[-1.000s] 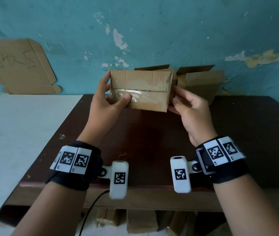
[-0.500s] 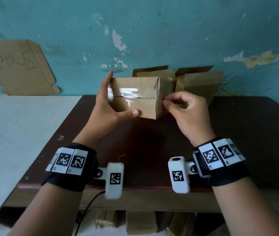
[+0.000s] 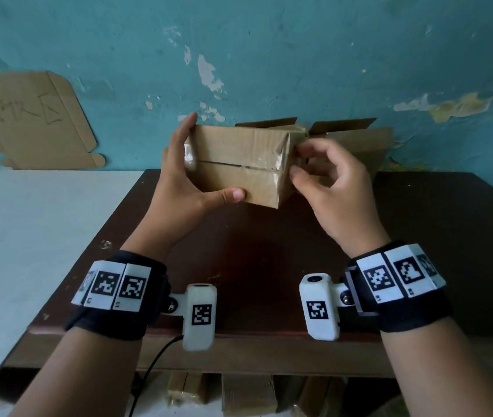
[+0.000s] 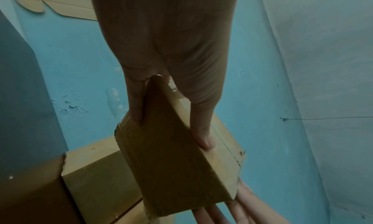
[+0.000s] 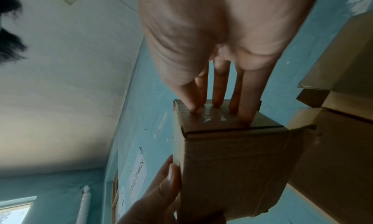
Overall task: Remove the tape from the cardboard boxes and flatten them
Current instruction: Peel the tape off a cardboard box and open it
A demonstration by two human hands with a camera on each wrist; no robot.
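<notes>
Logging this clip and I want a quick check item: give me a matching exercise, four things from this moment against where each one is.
Things:
1. taped box
2. left hand
3. right hand
4. open boxes

Places or states:
A. fingertips on the taped end of the box
B. on the table against the blue wall
C. held up above the dark table
D. thumb under the box, fingers over its top

Pairs: 1-C, 2-D, 3-A, 4-B
</notes>
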